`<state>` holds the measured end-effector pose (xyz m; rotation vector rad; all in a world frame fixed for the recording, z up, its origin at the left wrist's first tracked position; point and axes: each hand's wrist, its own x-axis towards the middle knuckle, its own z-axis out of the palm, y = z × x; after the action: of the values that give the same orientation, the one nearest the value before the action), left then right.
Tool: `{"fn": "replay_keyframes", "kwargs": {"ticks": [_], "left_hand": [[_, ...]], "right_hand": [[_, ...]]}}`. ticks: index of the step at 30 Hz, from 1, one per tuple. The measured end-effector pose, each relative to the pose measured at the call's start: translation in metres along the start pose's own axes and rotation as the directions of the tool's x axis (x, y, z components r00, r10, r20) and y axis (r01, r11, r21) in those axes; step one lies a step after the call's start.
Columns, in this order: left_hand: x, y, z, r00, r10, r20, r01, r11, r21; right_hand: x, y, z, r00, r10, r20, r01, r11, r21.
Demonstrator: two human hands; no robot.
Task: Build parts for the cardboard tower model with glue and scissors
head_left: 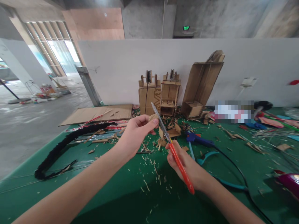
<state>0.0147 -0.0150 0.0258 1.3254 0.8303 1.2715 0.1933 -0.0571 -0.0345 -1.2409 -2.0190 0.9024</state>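
Scissors with orange handles sit in my right hand, fingers wrapped round the handles, the blades parted only a little and pointing up and away toward the far edge of the green table. My left hand pinches a small round cardboard piece between thumb and fingertips, held just beside the upper part of the blades; I cannot tell whether the blade touches it. Both hands hang above the middle of the table, over a scatter of cardboard scraps. Against the white wall at the far edge I see two cardboard models standing side by side, and a taller open cardboard box leaning to their right. A blue glue gun lies just beyond my right hand, its black cord running toward the near right corner. A black fuzzy strip curves along the left edge, with a flat cardboard sheet behind it.
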Motion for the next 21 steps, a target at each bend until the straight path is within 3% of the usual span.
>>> {"fn": "replay_keyframes", "kwargs": {"ticks": [11, 17, 21], "left_hand": [[0.006, 0.004, -0.01, 0.998, 0.04, 0.054, -0.048, 0.987, 0.156], [0.008, 0.007, -0.013, 0.998, 0.034, 0.052, -0.045, 0.97, 0.237], [0.007, 0.007, -0.013, 0.999, 0.026, 0.023, -0.031, 0.976, 0.217]], "right_hand": [[0.002, 0.008, 0.0, 1.0, -0.009, -0.009, 0.007, 0.974, -0.228], [0.006, 0.015, 0.005, 0.999, 0.003, -0.049, -0.011, 0.987, -0.162], [0.004, 0.017, 0.005, 0.998, -0.009, -0.06, 0.009, 1.0, -0.013]]}}
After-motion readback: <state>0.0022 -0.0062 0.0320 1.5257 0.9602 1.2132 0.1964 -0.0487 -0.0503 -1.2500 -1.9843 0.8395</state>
